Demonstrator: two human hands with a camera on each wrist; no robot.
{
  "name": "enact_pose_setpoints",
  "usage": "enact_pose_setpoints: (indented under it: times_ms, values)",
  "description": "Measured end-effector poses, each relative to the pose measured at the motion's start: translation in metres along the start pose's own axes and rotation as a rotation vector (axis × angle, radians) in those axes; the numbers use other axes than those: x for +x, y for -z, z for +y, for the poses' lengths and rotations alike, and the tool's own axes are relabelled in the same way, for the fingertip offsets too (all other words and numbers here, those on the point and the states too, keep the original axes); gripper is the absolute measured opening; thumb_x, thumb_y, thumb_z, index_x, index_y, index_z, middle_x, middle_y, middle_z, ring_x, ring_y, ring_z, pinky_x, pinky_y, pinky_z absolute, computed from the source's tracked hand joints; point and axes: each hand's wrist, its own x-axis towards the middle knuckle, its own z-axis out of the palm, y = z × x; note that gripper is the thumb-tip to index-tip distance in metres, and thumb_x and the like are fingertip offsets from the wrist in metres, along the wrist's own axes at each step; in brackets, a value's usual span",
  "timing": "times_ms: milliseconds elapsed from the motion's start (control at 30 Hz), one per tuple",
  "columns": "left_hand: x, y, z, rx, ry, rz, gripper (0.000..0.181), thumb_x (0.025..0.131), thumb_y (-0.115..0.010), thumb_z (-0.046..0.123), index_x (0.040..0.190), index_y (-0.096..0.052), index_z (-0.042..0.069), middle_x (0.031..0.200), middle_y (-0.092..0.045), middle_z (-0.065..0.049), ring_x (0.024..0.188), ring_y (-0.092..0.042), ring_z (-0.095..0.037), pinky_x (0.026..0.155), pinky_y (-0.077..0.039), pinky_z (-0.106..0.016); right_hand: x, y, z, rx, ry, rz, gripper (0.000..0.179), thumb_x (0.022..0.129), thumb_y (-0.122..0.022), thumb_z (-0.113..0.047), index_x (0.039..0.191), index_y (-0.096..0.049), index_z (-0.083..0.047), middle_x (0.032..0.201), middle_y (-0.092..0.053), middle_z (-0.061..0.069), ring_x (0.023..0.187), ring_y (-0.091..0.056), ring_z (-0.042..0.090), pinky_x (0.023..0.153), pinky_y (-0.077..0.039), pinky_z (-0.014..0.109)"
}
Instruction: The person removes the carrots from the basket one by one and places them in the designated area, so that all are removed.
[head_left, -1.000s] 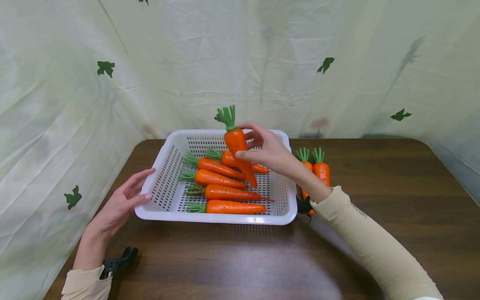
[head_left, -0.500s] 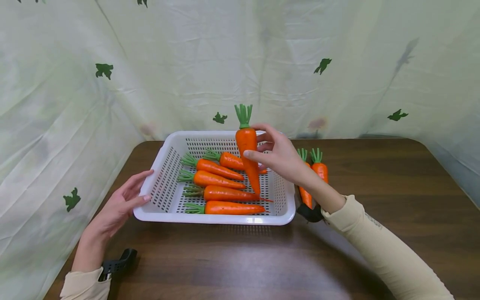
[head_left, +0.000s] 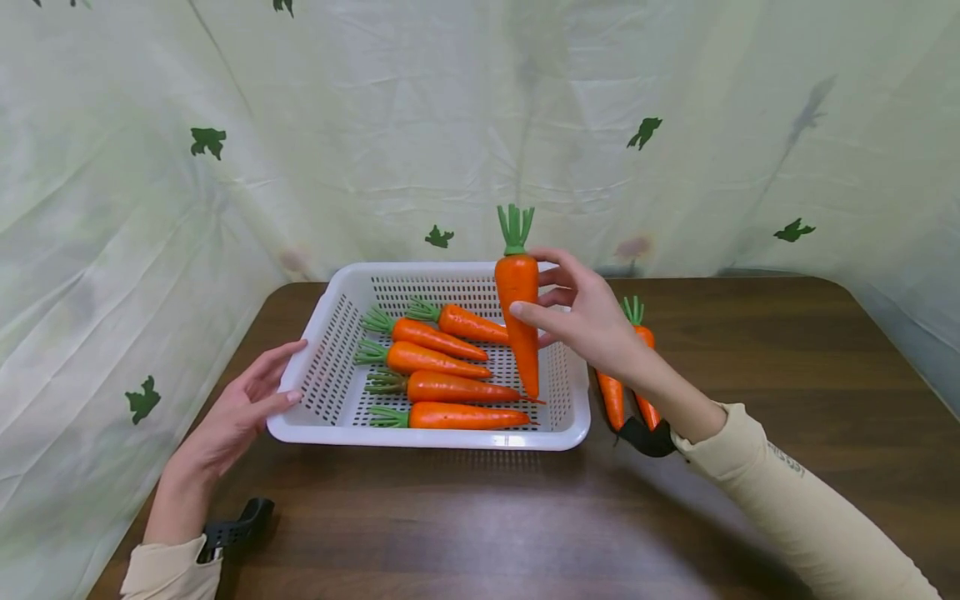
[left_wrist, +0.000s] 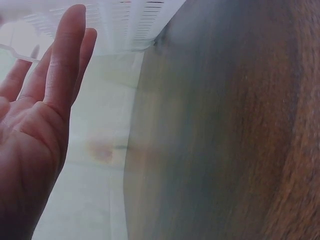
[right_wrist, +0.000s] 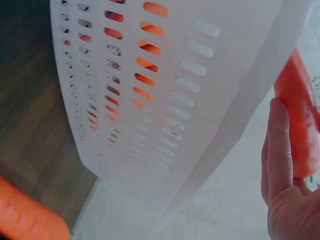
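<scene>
My right hand point(head_left: 581, 308) pinches an orange carrot point(head_left: 519, 308) with green stalks between thumb and fingers, holding it upright over the right part of a white perforated basket point(head_left: 435, 437). In the right wrist view, that carrot point(right_wrist: 300, 117) shows beyond the basket's rim. My left hand point(head_left: 232, 417) holds the basket's left rim, thumb on the front part and fingers farther back. The left wrist view shows these fingers point(left_wrist: 65, 60) extended up along the basket's side. Inside the basket, several carrots point(head_left: 442, 358) lie in a row, stalks to the left.
Two more carrots point(head_left: 611, 400) lie on the brown wooden table point(head_left: 787, 375) right of the basket, partly hidden by my right arm. A pale curtain point(head_left: 480, 133) with dark green leaf shapes hangs behind the table and along its left side.
My right hand has moved the carrot rightward across the basket, and the carrot has turned from slanted to nearly upright. The left hand and the basket have stayed in place.
</scene>
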Motion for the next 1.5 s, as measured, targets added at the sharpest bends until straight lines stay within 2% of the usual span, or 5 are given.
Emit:
enact_pose_setpoints:
  times_ms: [433, 667, 867, 1267, 1500]
  values:
    - [0.000, 0.000, 0.000, -0.004, 0.009, 0.001, 0.064, 0.099, -0.054, 0.008, 0.154, -0.029, 0.029, 0.148, -0.034, -0.005, 0.119, -0.053, -0.016, 0.083, -0.055, -0.044, -0.020, 0.031, 0.004, -0.036, -0.045, -0.016, 0.058, 0.092, -0.070, -0.019, 0.143, -0.043, -0.015, 0.121, -0.062, 0.012, 0.088, -0.068, 0.030, 0.064, -0.059, 0.046]
    - [0.001, 0.001, -0.001, -0.007, 0.007, -0.002, 0.064, 0.099, -0.053, 0.008, 0.154, -0.029, 0.029, 0.148, -0.035, -0.005, 0.119, -0.053, -0.016, 0.083, -0.055, -0.044, -0.029, 0.047, 0.007, -0.025, -0.084, 0.009, 0.059, 0.093, -0.070, -0.020, 0.144, -0.041, -0.014, 0.127, -0.059, 0.015, 0.094, -0.068, 0.029, 0.066, -0.059, 0.048]
    - [0.001, 0.001, -0.001, 0.000, 0.011, 0.004, 0.064, 0.099, -0.054, 0.009, 0.154, -0.029, 0.029, 0.147, -0.035, -0.005, 0.119, -0.053, -0.016, 0.083, -0.055, -0.044, -0.038, 0.058, 0.009, -0.041, -0.118, 0.022, 0.059, 0.093, -0.070, -0.021, 0.144, -0.041, -0.015, 0.126, -0.058, 0.015, 0.093, -0.068, 0.029, 0.067, -0.059, 0.047]
    - [0.001, 0.001, -0.001, -0.011, 0.009, 0.001, 0.063, 0.099, -0.053, 0.008, 0.154, -0.029, 0.028, 0.147, -0.035, -0.004, 0.119, -0.053, -0.015, 0.083, -0.055, -0.043, -0.054, 0.091, 0.023, -0.134, -0.152, 0.041, 0.063, 0.094, -0.069, -0.020, 0.148, -0.037, -0.014, 0.128, -0.058, 0.019, 0.093, -0.067, 0.021, 0.066, -0.059, 0.045]
    - [0.001, 0.001, 0.000, -0.017, 0.010, 0.003, 0.063, 0.099, -0.053, 0.008, 0.154, -0.030, 0.028, 0.147, -0.035, -0.004, 0.119, -0.053, -0.014, 0.083, -0.055, -0.043, -0.065, 0.103, 0.032, -0.161, -0.209, 0.051, 0.064, 0.095, -0.068, -0.021, 0.148, -0.034, -0.010, 0.128, -0.057, 0.021, 0.096, -0.066, 0.017, 0.069, -0.059, 0.048]
